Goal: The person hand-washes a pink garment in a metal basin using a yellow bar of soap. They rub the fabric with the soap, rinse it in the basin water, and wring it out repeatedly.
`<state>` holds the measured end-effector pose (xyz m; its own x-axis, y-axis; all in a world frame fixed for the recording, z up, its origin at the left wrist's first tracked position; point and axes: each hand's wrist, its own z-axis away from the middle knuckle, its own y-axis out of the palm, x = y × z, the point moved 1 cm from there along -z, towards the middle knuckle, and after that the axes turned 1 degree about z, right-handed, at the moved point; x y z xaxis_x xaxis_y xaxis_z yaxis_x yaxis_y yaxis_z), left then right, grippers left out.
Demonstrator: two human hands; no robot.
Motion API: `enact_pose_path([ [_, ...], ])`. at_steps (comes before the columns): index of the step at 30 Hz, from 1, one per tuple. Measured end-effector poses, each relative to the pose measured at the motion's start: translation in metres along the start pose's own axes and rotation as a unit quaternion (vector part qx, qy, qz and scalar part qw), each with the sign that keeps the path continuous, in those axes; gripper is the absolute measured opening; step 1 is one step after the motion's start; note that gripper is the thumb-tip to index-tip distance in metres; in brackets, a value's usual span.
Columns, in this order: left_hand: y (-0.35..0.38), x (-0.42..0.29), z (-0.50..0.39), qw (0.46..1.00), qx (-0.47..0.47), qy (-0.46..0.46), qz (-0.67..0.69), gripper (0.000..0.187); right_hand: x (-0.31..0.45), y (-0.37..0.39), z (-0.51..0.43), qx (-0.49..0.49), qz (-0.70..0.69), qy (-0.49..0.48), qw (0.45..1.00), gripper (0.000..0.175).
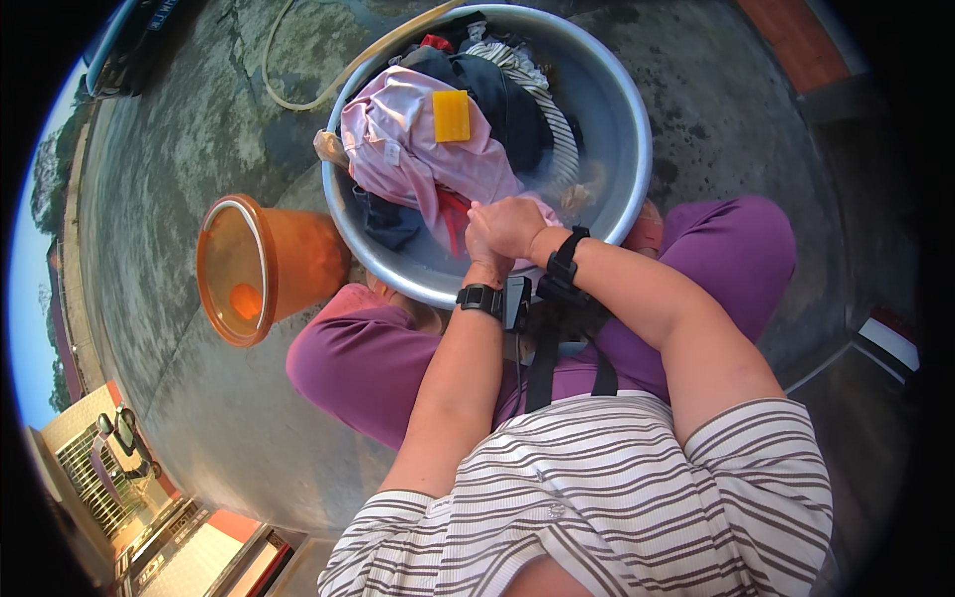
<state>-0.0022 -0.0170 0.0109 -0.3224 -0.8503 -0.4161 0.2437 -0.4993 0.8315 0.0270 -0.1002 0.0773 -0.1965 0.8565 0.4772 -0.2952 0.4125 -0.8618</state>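
Observation:
My left hand (485,245) and my right hand (510,222) are pressed together over the near side of a large metal basin (636,104). Both are closed on a wet pink garment (403,112), whose fabric shows beyond my right knuckles and under my wrists. Their fingertips are partly hidden. The rest of the garment lies heaped toward the basin's far left, with a yellow bar of laundry soap (451,116) on top. A red strip of cloth (452,216) hangs beside my left hand. Cloudy water covers the basin's bottom.
Dark clothes (507,112) and a striped cloth (561,134) lie deeper in the basin. An orange bucket (306,254) stands to its left. A pale hose (328,88) runs behind over the concrete floor (186,149). My knees flank the basin.

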Motion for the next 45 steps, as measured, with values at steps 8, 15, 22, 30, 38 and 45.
enact_pose_path([
  [8,0.002,-0.007,0.000,0.990,-0.057,0.042,-0.120,0.042,0.002,-0.016,-0.002,0.046,0.001,-0.007,0.999,0.033],
  [15,0.012,-0.010,0.009,0.961,-0.121,-0.083,-0.236,0.037,0.008,0.000,0.003,0.006,-0.017,-0.040,0.999,0.034],
  [22,0.000,-0.025,-0.005,0.958,-0.111,-0.049,-0.261,0.030,-0.065,0.007,-0.019,-0.069,-0.146,0.121,0.979,0.044],
  [30,-0.010,-0.044,-0.007,0.851,-0.064,0.080,-0.516,0.027,-0.100,0.003,-0.020,0.131,-0.324,0.126,0.928,0.027],
  [38,-0.034,-0.022,-0.008,0.984,-0.087,-0.076,-0.138,0.020,-0.022,-0.004,-0.005,-0.035,-0.151,0.055,0.986,0.026],
  [45,-0.008,0.007,0.001,0.979,-0.156,-0.063,-0.120,0.044,-0.006,0.011,-0.007,-0.023,-0.038,0.009,0.999,0.030],
])
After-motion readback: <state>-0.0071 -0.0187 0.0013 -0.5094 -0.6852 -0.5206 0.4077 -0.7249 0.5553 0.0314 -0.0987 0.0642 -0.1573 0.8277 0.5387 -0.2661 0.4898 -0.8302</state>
